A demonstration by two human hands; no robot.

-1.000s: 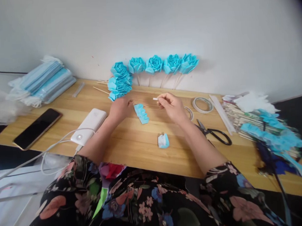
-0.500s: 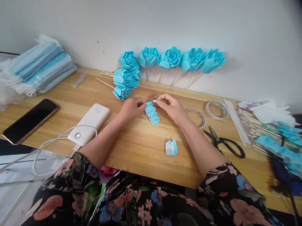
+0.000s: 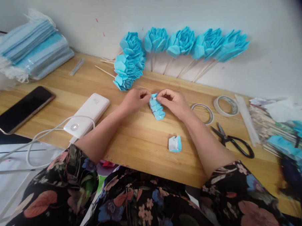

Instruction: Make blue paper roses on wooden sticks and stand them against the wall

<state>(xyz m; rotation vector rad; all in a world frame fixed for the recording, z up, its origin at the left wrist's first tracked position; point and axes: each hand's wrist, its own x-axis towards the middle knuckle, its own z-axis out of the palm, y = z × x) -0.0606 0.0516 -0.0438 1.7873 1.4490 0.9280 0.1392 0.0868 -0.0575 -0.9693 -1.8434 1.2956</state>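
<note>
A short row of overlapping blue petals (image 3: pixel 157 109), made of thin folded fabric, lies on the table between my hands. My left hand (image 3: pixel 135 101) is closed in a pinch at its upper left corner. From the other side, my right hand (image 3: pixel 174 102) pinches a small white strip of tape (image 3: pixel 154 98), which sits against the top of the petal row. Fingertips partly cover both edges. Nearer to me a folded white-and-blue piece (image 3: pixel 174 144) rests apart from the hands.
Blue fabric flowers (image 3: pixel 181 41) on sticks line the wall. Rolls of tape (image 3: pixel 225 106), black-handled scissors (image 3: pixel 232 141) and a bundle of sticks (image 3: pixel 263 121) are at the right. On the left are a cabled white power bank (image 3: pixel 91 110), a phone (image 3: pixel 24 108) and stacked face masks (image 3: pixel 35 48).
My right hand has brought the white tape strip leftward onto the top of the petal row. My left hand still pinches the row's corner. The camera view has shifted slightly.
</note>
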